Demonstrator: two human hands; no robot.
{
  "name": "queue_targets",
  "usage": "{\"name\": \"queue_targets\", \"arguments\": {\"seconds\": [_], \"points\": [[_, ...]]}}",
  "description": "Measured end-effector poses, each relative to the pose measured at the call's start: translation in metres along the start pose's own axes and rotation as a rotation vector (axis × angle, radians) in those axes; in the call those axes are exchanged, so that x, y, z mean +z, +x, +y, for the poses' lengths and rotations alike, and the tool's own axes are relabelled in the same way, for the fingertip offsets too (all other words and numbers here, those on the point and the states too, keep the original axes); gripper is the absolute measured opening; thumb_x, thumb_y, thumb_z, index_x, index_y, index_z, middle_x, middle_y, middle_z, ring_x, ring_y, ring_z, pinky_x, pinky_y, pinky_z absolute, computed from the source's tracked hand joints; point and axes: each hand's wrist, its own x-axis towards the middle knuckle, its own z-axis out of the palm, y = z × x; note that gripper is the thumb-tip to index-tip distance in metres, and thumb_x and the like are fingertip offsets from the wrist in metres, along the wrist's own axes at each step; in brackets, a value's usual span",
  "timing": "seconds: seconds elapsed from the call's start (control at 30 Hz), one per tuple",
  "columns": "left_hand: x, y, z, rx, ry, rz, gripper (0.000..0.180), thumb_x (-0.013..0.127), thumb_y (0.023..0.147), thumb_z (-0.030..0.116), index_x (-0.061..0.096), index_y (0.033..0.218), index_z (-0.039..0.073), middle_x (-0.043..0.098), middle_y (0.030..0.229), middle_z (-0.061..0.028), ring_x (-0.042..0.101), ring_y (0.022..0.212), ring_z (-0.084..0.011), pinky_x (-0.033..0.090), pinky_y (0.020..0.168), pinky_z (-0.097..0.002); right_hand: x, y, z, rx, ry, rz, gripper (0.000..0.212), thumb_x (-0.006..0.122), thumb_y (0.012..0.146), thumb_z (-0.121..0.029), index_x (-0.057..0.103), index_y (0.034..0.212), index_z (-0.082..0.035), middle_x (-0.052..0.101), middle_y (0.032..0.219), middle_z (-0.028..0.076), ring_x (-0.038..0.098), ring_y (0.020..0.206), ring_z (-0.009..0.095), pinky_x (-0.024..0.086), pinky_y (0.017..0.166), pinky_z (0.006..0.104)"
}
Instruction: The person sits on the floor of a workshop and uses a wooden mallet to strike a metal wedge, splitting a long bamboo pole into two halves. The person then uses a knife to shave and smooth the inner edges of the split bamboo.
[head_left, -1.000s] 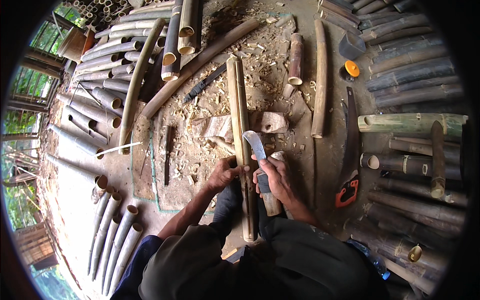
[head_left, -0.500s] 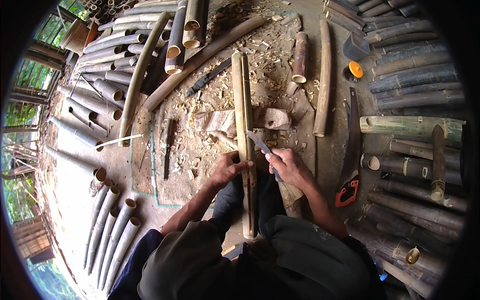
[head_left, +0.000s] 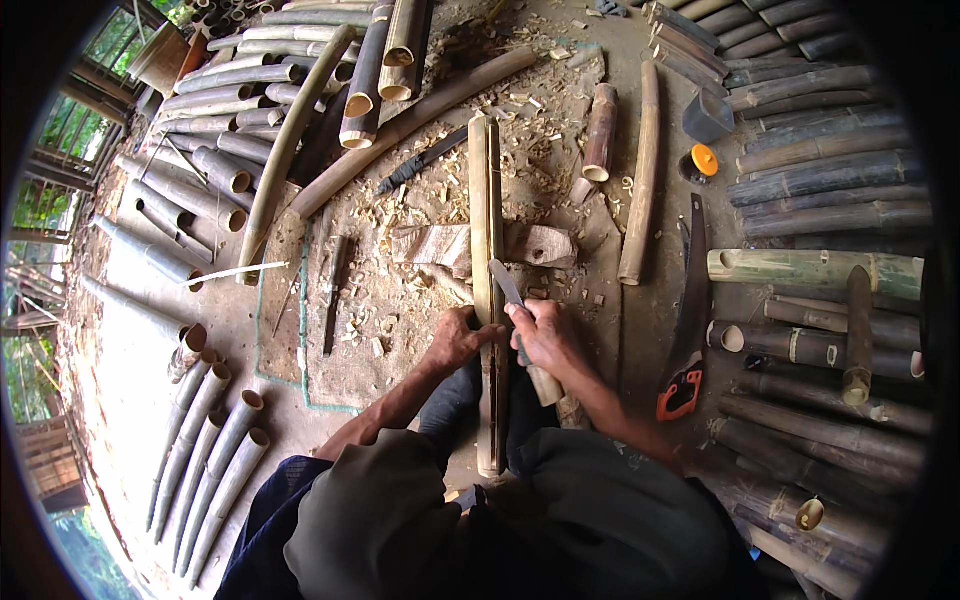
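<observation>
The split bamboo length (head_left: 487, 250) looked stiff and light; left hand (head_left: 455, 338) clamped it mid-length, right hand (head_left: 545, 335) gripped the knife (head_left: 508, 290).

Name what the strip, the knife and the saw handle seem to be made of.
Strip: split bamboo, pale and matt, with node bands. Knife: dull grey blade, likely steel; light handle, probably wood. Saw handle: glossy orange and black, likely plastic.

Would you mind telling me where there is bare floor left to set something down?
Bare floor lies left of the green-edged mat, between it and the grey bamboo tubes. Around the split bamboo pole shavings crowd the mat; stacked bamboo and the orange-handled saw fill the right.
</observation>
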Motion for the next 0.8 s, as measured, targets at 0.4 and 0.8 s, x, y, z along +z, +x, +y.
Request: {"name": "queue_targets", "arguments": {"seconds": [0.4, 0.8], "points": [[-0.002, -0.007, 0.013, -0.026, -0.084, 0.007, 0.037, 0.071, 0.089, 0.021, 0.070, 0.111, -0.008, 0.075, 0.091, -0.0135, 0.068, 0.081, -0.0164, 0.055, 0.077, -0.0345, 0.016, -0.018, -0.012, -0.099, -0.015, 0.072, 0.037, 0.053, 0.105, -0.030, 0.062, 0.087, 0.001, 0.062, 0.061, 0.015, 0.066, 0.055, 0.029, 0.052, 0.054, 0.0432], [-0.005, -0.002, 0.002, 0.012, 0.108, 0.037, 0.043, 0.074, 0.088, 0.029, 0.070, 0.106, -0.010, 0.074, 0.088, -0.0152, 0.067, 0.080, -0.0174, 0.054, 0.075, -0.0370, 0.017, 0.087, -0.034, -0.133, 0.105, 0.206, 0.042, 0.053, 0.105, -0.033, 0.067, 0.087, 0.002, 0.066, 0.061, 0.011, 0.067, 0.055, 0.023, 0.054, 0.054, 0.0397]]}}
